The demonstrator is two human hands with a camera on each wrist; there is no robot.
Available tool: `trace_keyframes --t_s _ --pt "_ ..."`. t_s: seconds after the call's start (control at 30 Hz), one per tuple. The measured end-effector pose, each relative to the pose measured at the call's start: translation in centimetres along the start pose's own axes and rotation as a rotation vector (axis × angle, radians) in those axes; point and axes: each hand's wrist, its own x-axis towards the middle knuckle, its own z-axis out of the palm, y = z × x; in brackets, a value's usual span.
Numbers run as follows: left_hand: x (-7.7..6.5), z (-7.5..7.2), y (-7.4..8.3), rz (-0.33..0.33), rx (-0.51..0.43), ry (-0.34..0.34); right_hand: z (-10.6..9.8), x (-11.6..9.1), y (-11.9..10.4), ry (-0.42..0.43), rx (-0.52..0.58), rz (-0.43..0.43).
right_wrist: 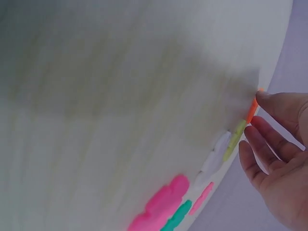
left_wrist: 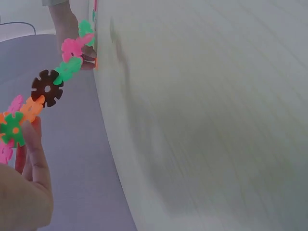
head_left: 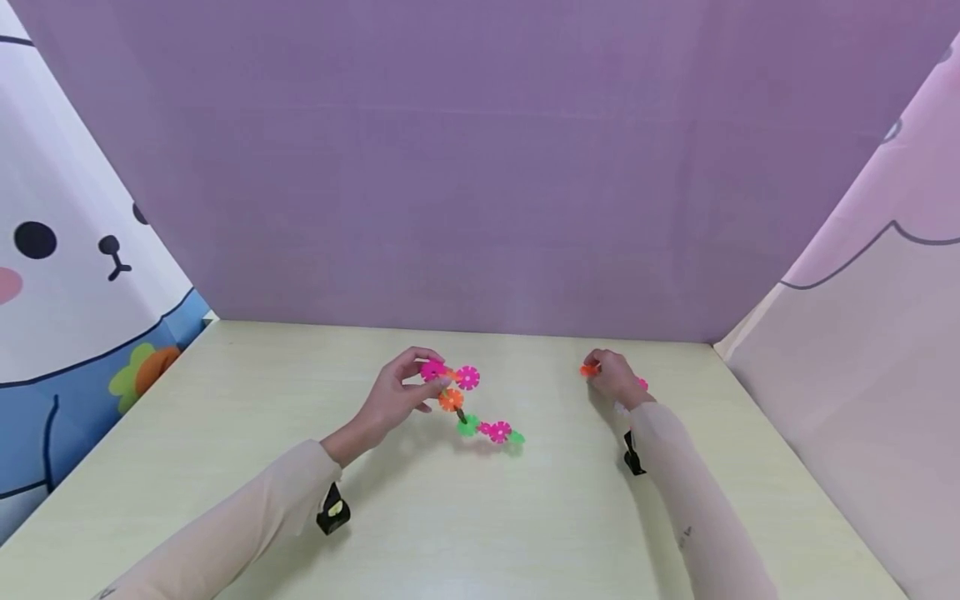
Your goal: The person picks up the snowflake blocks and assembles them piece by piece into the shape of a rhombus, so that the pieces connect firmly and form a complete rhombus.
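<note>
In the head view my left hand (head_left: 393, 396) holds a chain of flower-shaped interlocking discs up off the table. Pink (head_left: 468, 377), orange (head_left: 451, 400) and green (head_left: 467, 426) discs make up the chain, which slants down to the right. A dark brown disc (left_wrist: 47, 88) sits mid-chain in the left wrist view. My right hand (head_left: 617, 379) is down at the table on the right. Its thumb and a finger pinch an orange disc (right_wrist: 252, 107) by opposite edges. Close by lie a yellow-green disc (right_wrist: 234, 140) and a white disc (right_wrist: 215, 155).
More loose discs lie beside my right wrist: a large-looking pink one (right_wrist: 161, 204), a teal one (right_wrist: 177, 215) and a small pink one (right_wrist: 202, 198). A purple panel (head_left: 480, 183) rises behind the pale table (head_left: 480, 533), with printed cloth (head_left: 75, 325) at the left.
</note>
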Motion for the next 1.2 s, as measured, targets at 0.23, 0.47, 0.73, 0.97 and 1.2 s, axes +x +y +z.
trace_keyframes --t_s 0.23,0.47,0.73,0.97,1.2 --pt "0.0 -0.1 0.0 -0.004 0.002 0.017 0.1 0.3 0.1 0.002 -0.010 -0.027" --pt "0.1 -0.2 -0.1 -0.006 -0.006 0.020 -0.1 0.2 -0.1 0.021 -0.016 -0.017" --pt "0.2 -0.2 -0.3 -0.018 -0.018 0.011 -0.7 -0.4 -0.3 0.067 0.009 -0.049" --pt "0.0 -0.3 0.1 -0.035 -0.014 0.008 -1.2 -0.6 0.2 0.076 0.066 -0.101" --pt "0.4 -0.5 -0.7 -0.039 -0.023 -0.001 -1.3 -1.0 -0.4 0.123 0.111 -0.110"
